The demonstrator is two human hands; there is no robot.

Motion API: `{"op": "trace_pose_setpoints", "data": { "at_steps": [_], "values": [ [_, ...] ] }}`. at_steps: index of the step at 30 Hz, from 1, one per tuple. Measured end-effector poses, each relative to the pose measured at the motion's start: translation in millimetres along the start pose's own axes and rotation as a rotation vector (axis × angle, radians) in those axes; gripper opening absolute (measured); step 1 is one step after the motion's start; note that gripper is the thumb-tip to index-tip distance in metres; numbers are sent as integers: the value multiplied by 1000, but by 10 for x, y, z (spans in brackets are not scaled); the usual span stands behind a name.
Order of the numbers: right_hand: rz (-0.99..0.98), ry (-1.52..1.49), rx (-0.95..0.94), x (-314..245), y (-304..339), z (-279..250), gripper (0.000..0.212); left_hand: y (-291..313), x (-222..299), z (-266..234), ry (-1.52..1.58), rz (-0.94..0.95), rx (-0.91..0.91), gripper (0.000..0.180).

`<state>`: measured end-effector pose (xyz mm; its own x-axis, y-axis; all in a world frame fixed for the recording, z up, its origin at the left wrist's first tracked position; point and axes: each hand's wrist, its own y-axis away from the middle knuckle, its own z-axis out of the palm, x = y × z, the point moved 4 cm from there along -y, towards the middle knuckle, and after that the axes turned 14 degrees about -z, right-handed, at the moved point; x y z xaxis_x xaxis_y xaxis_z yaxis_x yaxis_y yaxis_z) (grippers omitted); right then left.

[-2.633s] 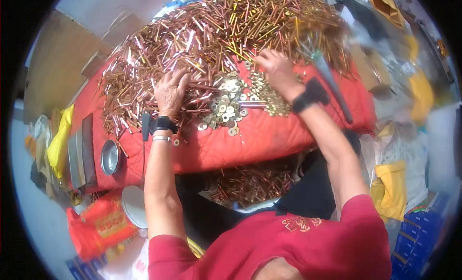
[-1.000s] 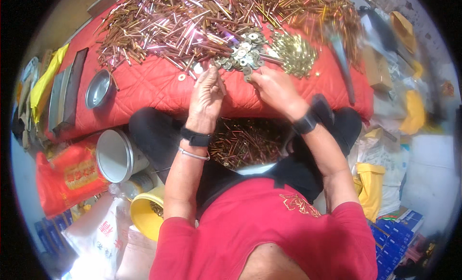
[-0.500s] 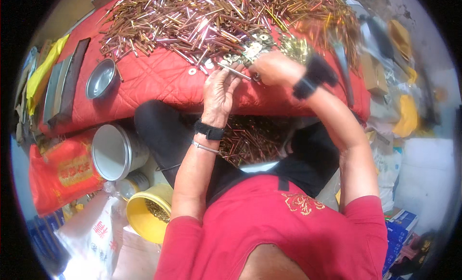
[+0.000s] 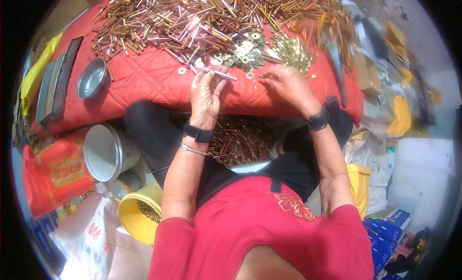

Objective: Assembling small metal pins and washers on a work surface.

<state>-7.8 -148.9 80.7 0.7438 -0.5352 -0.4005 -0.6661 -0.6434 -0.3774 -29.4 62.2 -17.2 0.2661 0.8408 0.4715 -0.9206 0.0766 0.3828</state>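
My left hand [image 4: 205, 94] is closed on a slim silvery metal tube [image 4: 225, 75], which lies across its fingertips and points to the right. A short gap away, my right hand [image 4: 292, 87] is closed in a pinch above the red quilted cover [image 4: 159, 82]. A small dark sliver shows at its fingertips, too small to name. Just beyond both hands lies a heap of flat round washers [image 4: 248, 51], with a few loose ones at its near edge. To its right spreads a pile of tiny shiny brass-coloured pieces [image 4: 296, 53].
A large mound of copper-coloured rods [image 4: 192, 25] covers the far side. On the left stand a metal bowl [image 4: 91, 80], flat dark bars [image 4: 62, 82], a white bucket [image 4: 102, 152] and a yellow bucket [image 4: 129, 217] holding small pieces. More rods [image 4: 240, 140] lie below the cover's edge. A cardboard box [image 4: 368, 75] sits right.
My right hand has drawn away from beside the washers and the left hand, toward the right, and now pinches something small. My left hand keeps the tube. The view has shifted slightly.
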Motion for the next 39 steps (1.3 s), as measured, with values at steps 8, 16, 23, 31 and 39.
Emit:
{"op": "trace_pose_setpoints", "data": {
  "at_steps": [8, 16, 23, 31, 39],
  "values": [
    [-132, 28, -1, 14, 24, 232, 7, 67, 7, 64, -31, -33, 22, 21],
    [-101, 165, -283, 9, -19, 129, 9, 91, -11, 89, -18, -12, 16, 18],
    [-70, 282, -764, 19, -593, 358, 16, 48, -36, 94, -82, 10, -2, 14],
    [30, -11, -204, -24, 103, 141, 17, 87, -73, 197, 22, -6, -61, 14],
    [261, -530, 270, -284, 170, 214, 15, 119, -134, 194, -10, -14, -56, 12]
  ]
}}
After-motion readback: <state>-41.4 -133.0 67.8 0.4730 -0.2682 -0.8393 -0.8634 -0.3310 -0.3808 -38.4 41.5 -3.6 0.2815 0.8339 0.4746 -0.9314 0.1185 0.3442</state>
